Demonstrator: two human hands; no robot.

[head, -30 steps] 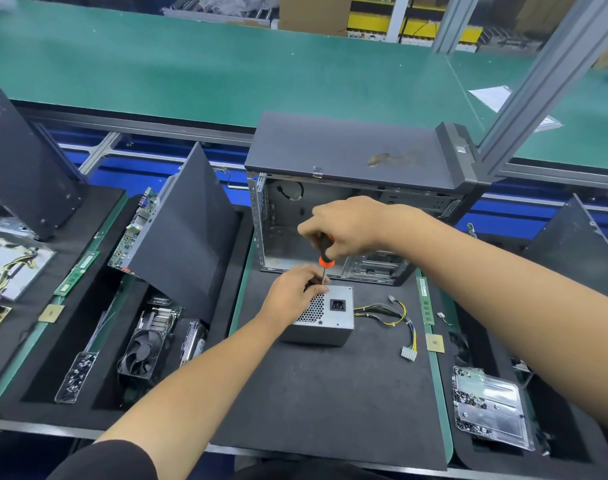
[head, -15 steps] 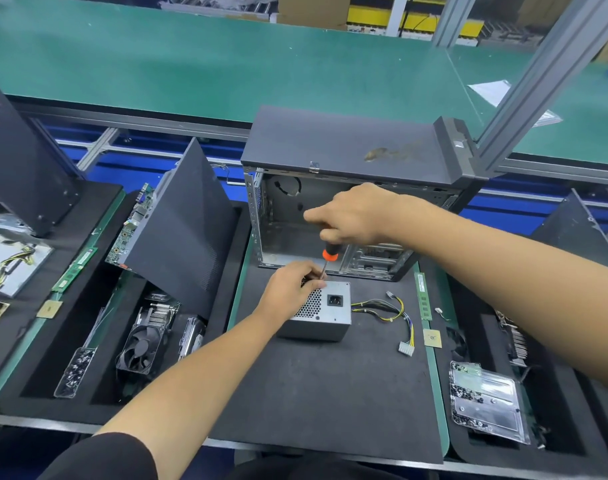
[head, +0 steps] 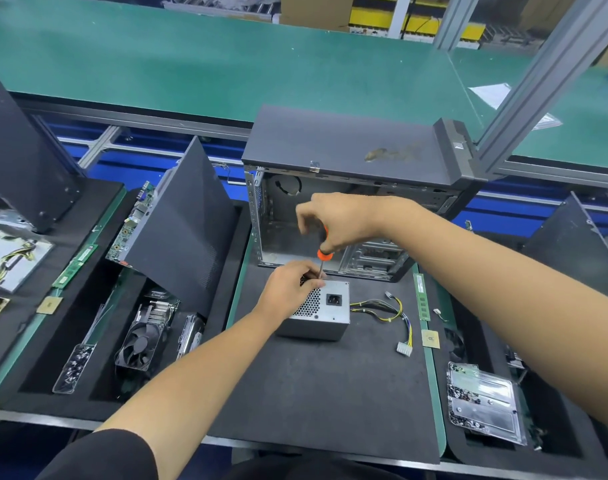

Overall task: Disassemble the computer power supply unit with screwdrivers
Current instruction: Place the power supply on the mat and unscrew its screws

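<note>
Screwdriver (head: 322, 251): the right hand (head: 344, 220) grips the orange-and-black handle from above, fingers curled round it, the shaft pointing almost straight down so the tip can bear on a screw at the far top edge of the power supply unit (head: 321, 311).
Power supply unit: grey metal box on the black foam mat (head: 316, 382), near the middle of the bench, just in front of the open computer case (head: 333, 216); its socket and vent grille face up and near.
Left hand (head: 290, 289): rests on the far left corner of the unit, fingers curled over the edge by the shaft, most likely to steady the box and guide the tip.
Cable bundle (head: 387, 311): trails off to the right of the unit, its white plug lying on the mat, out of the way of the work.
Progress: judged an early stage, since the housing looks whole.
Hidden: the screw head and the tip are covered by the left fingers, so I cannot tell whether the tip is seated.
Hard to make out: the contents of the clear screw tray (head: 74, 367) at left are small, dark and blurred.
</note>
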